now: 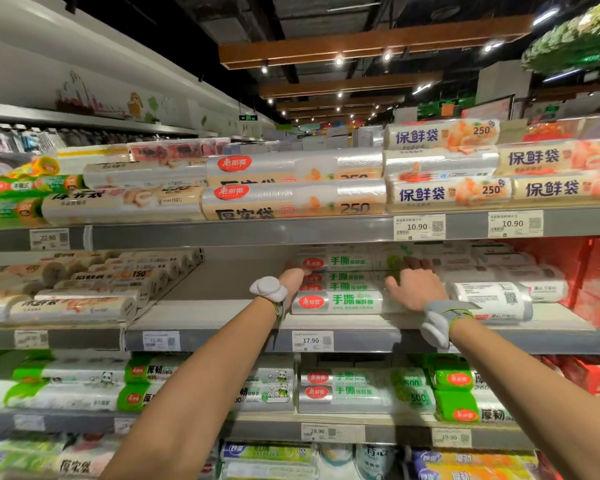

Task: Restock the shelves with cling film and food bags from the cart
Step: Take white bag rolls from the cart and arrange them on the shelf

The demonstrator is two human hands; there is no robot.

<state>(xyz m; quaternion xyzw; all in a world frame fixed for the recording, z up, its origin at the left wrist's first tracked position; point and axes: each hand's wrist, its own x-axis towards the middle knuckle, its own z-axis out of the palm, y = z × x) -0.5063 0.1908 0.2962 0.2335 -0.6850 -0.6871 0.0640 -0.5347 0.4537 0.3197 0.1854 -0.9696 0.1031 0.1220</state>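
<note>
Both hands on the cling film stack, middle shelf. Risk: the pile rolling apart.
Left hand is against the stack's left end, its fingers mostly hidden, so their curl cannot be told. Right hand lies on top, fingers fairly straight and slightly apart, clamping nothing. Cling film rolls are piled several high near the shelf front lip, touching white rolls on the right. Judged: the wrappers are round and slick, so an uneven push or early release could send the top rolls left or over the lip. Cart not in view.
</note>
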